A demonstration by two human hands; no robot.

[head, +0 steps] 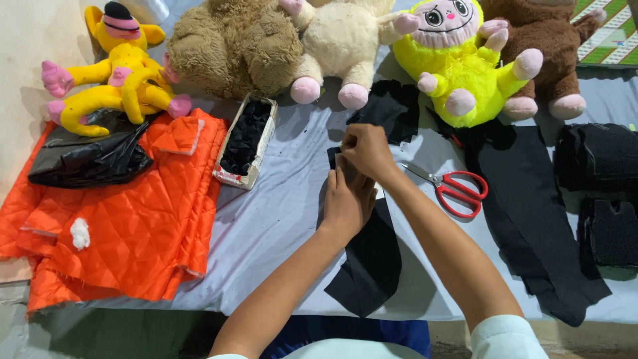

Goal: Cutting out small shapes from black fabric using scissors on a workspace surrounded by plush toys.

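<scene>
Black felt strip (369,256) laid on desk (279,219) centre, near edge. Left hand (347,199) pressed flat on strip, fingers together. Strip's top edge pinched by right hand (365,149) fingers. Red scissors (457,189) just right.

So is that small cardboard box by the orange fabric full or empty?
Full: the open-topped cardboard box is packed to its rim with small black pieces.

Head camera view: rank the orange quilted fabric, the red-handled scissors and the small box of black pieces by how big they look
1. Orange quilted fabric, by far the largest.
2. Small box of black pieces.
3. Red-handled scissors, close to the box in length but much slimmer.
</scene>
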